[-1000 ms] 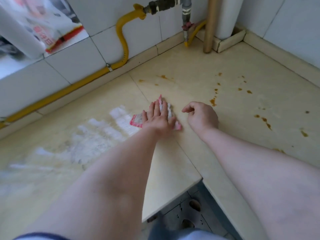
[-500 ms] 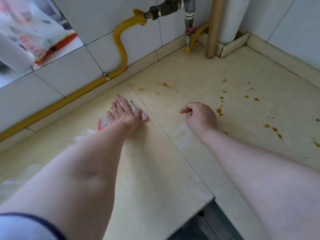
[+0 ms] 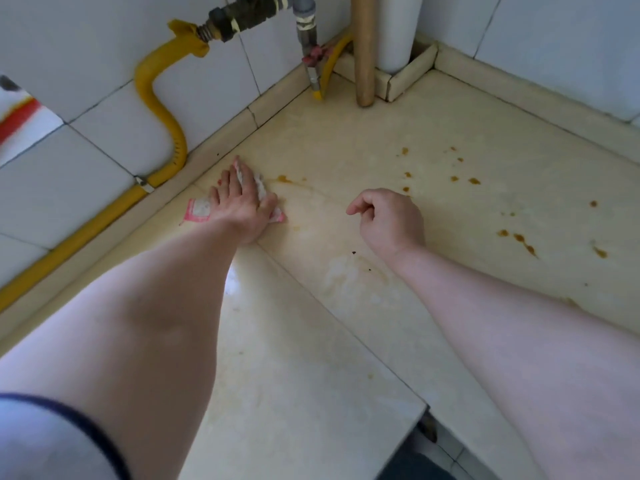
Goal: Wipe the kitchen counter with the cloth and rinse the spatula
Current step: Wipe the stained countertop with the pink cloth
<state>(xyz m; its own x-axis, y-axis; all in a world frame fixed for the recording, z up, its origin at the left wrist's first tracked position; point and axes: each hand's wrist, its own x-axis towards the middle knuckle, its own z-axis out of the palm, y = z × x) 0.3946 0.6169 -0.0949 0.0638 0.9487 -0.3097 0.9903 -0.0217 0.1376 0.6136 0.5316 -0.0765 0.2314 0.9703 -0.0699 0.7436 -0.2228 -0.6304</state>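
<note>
Several brown stains point(image 3: 520, 238) dotted the beige tabletop point(image 3: 311, 375). The left hand point(image 3: 242, 206) lay flat on the pink-edged cloth point(image 3: 198, 210) near the back wall point(image 3: 104, 140), its grip wide, straight fingers pressing it down. The right hand point(image 3: 391, 220), apart from the cloth, was loosely curled, its grip narrow and holding nothing.

Corner counter point(image 3: 346, 341), viewed from its front edge: the left hand point(image 3: 242, 209) lies flat on the cloth point(image 3: 197, 211) near the left wall, and the right hand point(image 3: 391, 223) is to its right, apart from the cloth, possibly resting on the surface. A hose point(image 3: 152, 91) runs along the wall's foot behind the cloth and climbs to a valve fitting point(image 3: 242, 19); an upright pipe point(image 3: 363, 57) stands in the far corner. Spots point(image 3: 519, 237) lie scattered right of and beyond the right hand, with one smear point(image 3: 284, 179) just beside the cloth.
</note>
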